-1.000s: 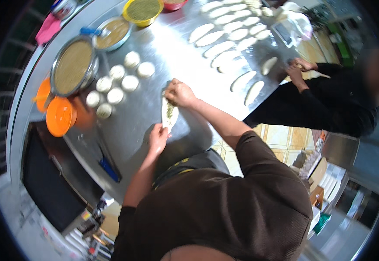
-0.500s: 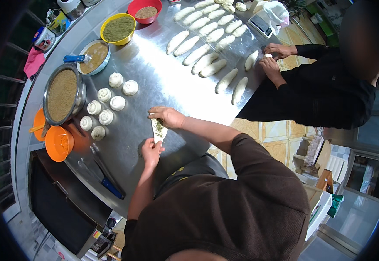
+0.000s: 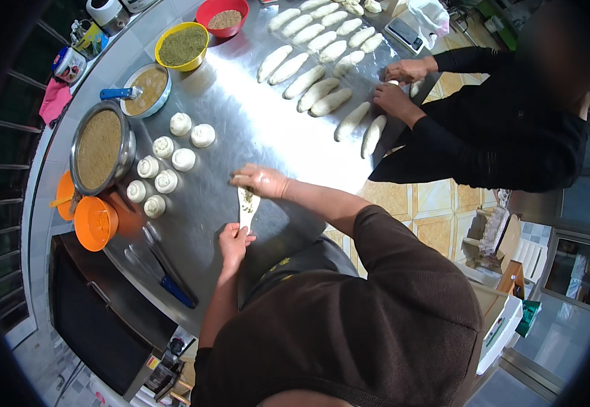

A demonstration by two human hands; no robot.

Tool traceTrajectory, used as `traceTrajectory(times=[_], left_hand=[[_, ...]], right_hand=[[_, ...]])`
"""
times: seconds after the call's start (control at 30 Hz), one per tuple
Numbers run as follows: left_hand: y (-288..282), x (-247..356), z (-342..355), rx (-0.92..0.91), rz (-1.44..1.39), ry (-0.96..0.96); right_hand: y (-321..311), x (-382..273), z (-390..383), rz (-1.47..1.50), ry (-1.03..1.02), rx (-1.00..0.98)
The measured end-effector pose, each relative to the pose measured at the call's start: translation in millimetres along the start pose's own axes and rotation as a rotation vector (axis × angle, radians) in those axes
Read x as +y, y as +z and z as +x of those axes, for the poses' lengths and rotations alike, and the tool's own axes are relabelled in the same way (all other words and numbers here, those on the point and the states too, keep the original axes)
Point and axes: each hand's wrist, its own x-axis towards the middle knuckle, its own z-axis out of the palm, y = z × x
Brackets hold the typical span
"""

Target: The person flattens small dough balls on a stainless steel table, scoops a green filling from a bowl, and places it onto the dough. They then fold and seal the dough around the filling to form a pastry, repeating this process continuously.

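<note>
A flattened strip of white dough [image 3: 248, 205] with dark green flecks on top lies on the steel table in front of me. My right hand [image 3: 262, 182] is closed over its far end, fingers curled round the dough. At the near end, my left hand [image 3: 234, 243] pinches the narrow tip between thumb and fingers. To the left stand several rolled-up dough pieces [image 3: 184, 160] in loose rows. The part of the strip under my right hand is hidden.
Along the left edge stand a yellow bowl of green seasoning [image 3: 184, 47], a steel bowl of brown filling [image 3: 102, 146] and an orange bowl [image 3: 96, 224]. A blue-handled tool [image 3: 176, 290] lies near the front edge. A co-worker's hands [image 3: 403, 85] handle dough beside long dough pieces [image 3: 318, 93].
My left hand has drawn slightly nearer to me, and the strip looks a little longer. The co-worker's hands have shifted left over the table.
</note>
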Motion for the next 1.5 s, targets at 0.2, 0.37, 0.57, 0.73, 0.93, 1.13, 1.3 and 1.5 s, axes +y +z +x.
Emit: traceTrajectory(times=[0.2,0.37,0.57,0.73,0.93,1.13,1.3,1.5], left_hand=[[5,-9,4,0.001,-0.004,-0.001],[4,-4,1,-0.005,-0.032,-0.001],[0,-11,0,-0.005,-0.020,-0.024],[-1,-1,6,0.004,0.027,0.029],[-6,-12,24,0.031,-0.080,0.062],[-8,8,1,0.043,-0.131,0.019],[-7,13,11,0.078,-0.080,0.030],[-15,-9,25,0.102,-0.138,0.080]], right_hand=[[17,-23,-9,0.072,0.171,0.024],[-10,-16,11,-0.195,0.435,0.042],[27,-65,-27,-0.080,0.162,0.130],[0,-25,-7,-0.161,0.105,0.106],[29,-87,-25,-0.144,0.184,0.102],[22,-68,-17,0.107,0.390,0.220],[13,-47,-4,-0.048,0.388,0.250],[23,-121,-10,-0.212,0.374,0.238]])
